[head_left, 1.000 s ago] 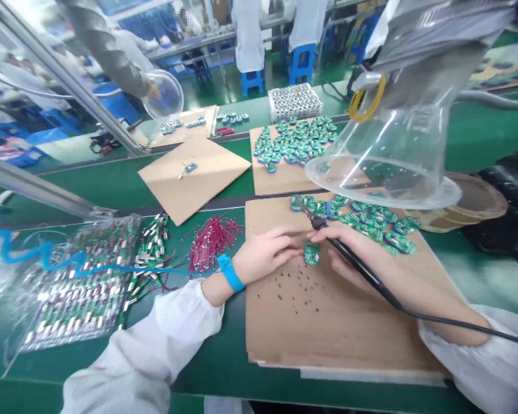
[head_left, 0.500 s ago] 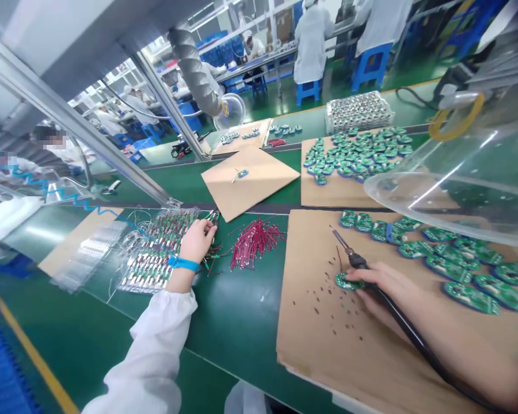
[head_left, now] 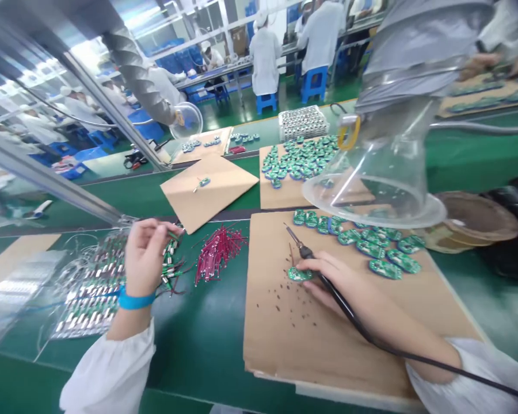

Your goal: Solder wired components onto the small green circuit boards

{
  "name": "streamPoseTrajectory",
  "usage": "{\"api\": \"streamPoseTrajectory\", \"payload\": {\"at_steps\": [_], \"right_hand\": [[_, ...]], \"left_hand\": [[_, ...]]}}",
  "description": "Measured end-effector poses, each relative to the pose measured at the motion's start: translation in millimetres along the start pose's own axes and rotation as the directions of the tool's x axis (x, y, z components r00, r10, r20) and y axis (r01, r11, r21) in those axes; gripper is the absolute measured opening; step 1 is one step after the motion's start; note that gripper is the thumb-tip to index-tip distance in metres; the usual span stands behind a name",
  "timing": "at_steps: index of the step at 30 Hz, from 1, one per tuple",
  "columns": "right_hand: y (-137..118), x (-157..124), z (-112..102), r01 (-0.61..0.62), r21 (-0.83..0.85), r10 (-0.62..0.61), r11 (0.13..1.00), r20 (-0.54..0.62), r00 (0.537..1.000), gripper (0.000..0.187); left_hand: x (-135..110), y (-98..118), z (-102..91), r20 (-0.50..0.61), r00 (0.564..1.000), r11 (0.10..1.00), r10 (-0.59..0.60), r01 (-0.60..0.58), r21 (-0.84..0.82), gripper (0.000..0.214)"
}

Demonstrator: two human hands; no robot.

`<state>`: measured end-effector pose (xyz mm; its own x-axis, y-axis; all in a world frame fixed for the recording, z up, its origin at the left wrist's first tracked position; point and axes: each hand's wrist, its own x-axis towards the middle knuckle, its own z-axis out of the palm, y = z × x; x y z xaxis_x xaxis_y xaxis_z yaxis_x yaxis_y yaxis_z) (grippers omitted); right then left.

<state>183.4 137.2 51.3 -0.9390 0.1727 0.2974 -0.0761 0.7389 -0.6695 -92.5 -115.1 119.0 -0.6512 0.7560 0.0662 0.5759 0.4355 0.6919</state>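
My right hand (head_left: 334, 282) rests on a brown cardboard sheet (head_left: 328, 333) and is closed round a black soldering iron (head_left: 304, 253), whose tip points up and left. Its fingertips touch a small round green circuit board (head_left: 297, 274). My left hand (head_left: 145, 253) is raised over a pile of small wired parts (head_left: 169, 265) on the green bench, fingers pinched on one of them. A blue strap (head_left: 134, 301) circles that wrist. A bundle of red wires (head_left: 218, 253) lies between my hands.
Rows of green boards (head_left: 371, 247) lie on the cardboard under a clear fume hood (head_left: 380, 172). More boards (head_left: 302, 158) sit on a farther sheet. A clear tray of parts (head_left: 86, 287) lies at the left. A tape roll (head_left: 470, 221) sits at the right. People in white coats work behind.
My left hand has lifted from the pile of wired parts with one pinched in its fingers. The right hand stays on the small board with the iron. The view has swung right.
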Motion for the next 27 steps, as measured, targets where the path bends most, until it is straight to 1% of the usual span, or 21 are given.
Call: {"api": "streamPoseTrajectory", "payload": {"at_steps": [2,5,8,10,11,13,16,21,24,27], "right_hand": [[2.9,-0.2,-1.4,0.007,-0.003,-0.007,1.000,-0.077,0.997,0.025],[9.7,-1.6,-3.0,0.014,-0.023,-0.018,1.000,-0.184,0.983,0.021],[15.8,-3.0,-2.7,0.001,-0.001,-0.001,1.000,-0.245,0.969,0.018],[17.8,-3.3,-2.0,-0.011,0.018,0.016,1.000,-0.256,0.966,0.016],[18.2,-3.2,-1.7,-0.015,0.027,0.021,1.000,-0.251,0.968,0.015],[17.7,-2.8,-1.2,-0.016,0.049,0.027,0.999,-0.236,0.971,0.014],[15.6,-2.1,-0.7,-0.009,0.072,0.023,0.997,-0.202,0.979,0.014],[11.8,-1.7,-1.5,-0.009,0.074,0.019,0.997,-0.140,0.990,0.008],[10.8,-1.6,-1.9,-0.013,0.069,0.022,0.998,-0.134,0.991,0.005],[11.9,-2.2,-1.5,-0.027,0.081,0.038,0.996,-0.130,0.991,0.005]], "left_hand": [[6.7,22.4,27.0,0.075,0.996,0.995,0.048,-0.042,-0.086,0.023],[13.5,50.8,79.1,0.182,0.977,0.981,0.108,-0.075,-0.181,0.024],[15.0,66.9,126.6,0.322,0.926,0.947,0.196,-0.094,-0.307,0.024],[14.1,70.5,146.5,0.377,0.893,0.926,0.245,-0.101,-0.364,0.023],[13.5,70.8,152.2,0.385,0.884,0.918,0.264,-0.108,-0.382,0.022],[12.0,69.6,157.0,0.371,0.881,0.908,0.294,-0.136,-0.396,0.022],[9.5,66.6,155.8,0.342,0.876,0.901,0.339,-0.198,-0.385,0.021],[6.3,64.7,155.5,0.336,0.847,0.901,0.413,-0.327,-0.284,0.012],[6.1,64.5,157.3,0.336,0.848,0.907,0.410,-0.340,-0.249,0.012],[5.9,63.8,157.8,0.335,0.852,0.906,0.402,-0.319,-0.276,0.012]]}}
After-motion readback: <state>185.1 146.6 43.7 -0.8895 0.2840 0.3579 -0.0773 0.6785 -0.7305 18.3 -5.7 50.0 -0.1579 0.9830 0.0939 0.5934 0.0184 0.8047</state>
